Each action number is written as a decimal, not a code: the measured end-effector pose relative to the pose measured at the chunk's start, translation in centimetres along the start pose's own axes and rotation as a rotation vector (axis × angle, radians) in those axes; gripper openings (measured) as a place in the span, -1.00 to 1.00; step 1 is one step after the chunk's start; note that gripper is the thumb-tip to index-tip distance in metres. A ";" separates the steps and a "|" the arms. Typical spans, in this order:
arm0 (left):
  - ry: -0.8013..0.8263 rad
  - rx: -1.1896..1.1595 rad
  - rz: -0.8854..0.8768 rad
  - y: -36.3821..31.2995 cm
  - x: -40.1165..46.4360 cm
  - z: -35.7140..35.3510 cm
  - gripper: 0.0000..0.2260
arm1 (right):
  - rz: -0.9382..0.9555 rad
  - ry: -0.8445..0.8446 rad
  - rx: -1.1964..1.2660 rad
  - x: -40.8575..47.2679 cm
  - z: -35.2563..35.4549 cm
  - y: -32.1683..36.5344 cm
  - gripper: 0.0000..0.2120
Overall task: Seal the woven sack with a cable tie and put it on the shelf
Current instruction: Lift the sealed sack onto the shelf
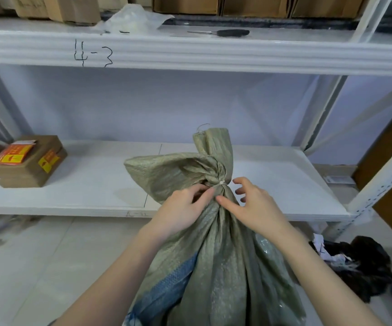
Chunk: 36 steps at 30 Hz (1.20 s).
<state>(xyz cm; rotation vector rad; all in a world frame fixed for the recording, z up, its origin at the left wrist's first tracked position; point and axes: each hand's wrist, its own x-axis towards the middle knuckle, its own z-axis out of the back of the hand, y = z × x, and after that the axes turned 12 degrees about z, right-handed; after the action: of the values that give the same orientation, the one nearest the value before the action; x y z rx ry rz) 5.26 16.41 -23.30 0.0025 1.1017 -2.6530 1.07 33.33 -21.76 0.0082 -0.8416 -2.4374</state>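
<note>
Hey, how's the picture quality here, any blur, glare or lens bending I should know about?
Head view: wide-angle bending curves the white metal shelf beams; the grey-green woven sack and both hands, left hand and right hand, look sharp; the floor at lower left is smeared; soft even light, faint shadows, mild sheen on the shelf boards.

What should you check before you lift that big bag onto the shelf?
1. Neck bunched tight: ok; the woven sack is gathered at the neck.
2. Cable tie on: ok, a pale tie shows at the gather; how tight it is, cannot tell.
3. Firm hold: not ok; the left hand touches the neck, the right hand is open beside it.
4. Room on the lower shelf: ok; bare behind the sack.
5. Cardboard box out of the way: ok, far left.
6. Sack's weight: cannot tell.
</note>
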 end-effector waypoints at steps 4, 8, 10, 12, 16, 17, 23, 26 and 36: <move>0.081 -0.083 0.003 -0.5 -0.3 -0.9 -0.67 | -0.047 0.199 0.104 -0.6 -0.1 -0.3 -0.32; 0.221 0.039 0.024 -0.2 -0.7 -0.4 -0.42 | -0.045 0.514 0.209 -1.7 0.9 -1.4 -0.14; 0.372 0.168 0.056 0.6 -0.8 0.1 -0.19 | -0.026 0.600 0.211 -2.1 1.1 -2.0 -0.06; 0.459 0.232 0.068 1.2 -0.8 0.3 -0.07 | -0.007 0.629 0.195 -2.4 1.0 -2.4 0.01; 0.381 0.264 0.026 1.0 -1.1 -0.1 -0.09 | 0.066 0.547 0.173 -2.5 0.1 -2.7 -0.10; 0.328 0.272 -0.003 0.8 -1.2 -0.4 -0.14 | 0.080 0.497 0.155 -2.4 -0.2 -2.8 -0.19; 0.096 0.055 -0.095 0.1 -1.3 -0.9 -0.19 | 0.104 0.097 0.207 -1.7 -0.4 -2.2 -0.56; 0.086 -0.088 -0.064 -0.5 -1.3 -1.5 -0.14 | 0.127 -0.019 0.234 -1.5 -0.7 -1.8 -0.57; -0.108 -0.147 -0.049 -1.5 -1.4 -1.9 -0.41 | 0.159 0.194 0.666 -1.7 0.5 -1.5 -0.51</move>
<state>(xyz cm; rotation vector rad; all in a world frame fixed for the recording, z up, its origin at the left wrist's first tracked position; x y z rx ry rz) 6.03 19.11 -23.50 -0.1968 1.2725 -2.5733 1.67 35.42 -22.52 0.4003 -1.4539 -1.8745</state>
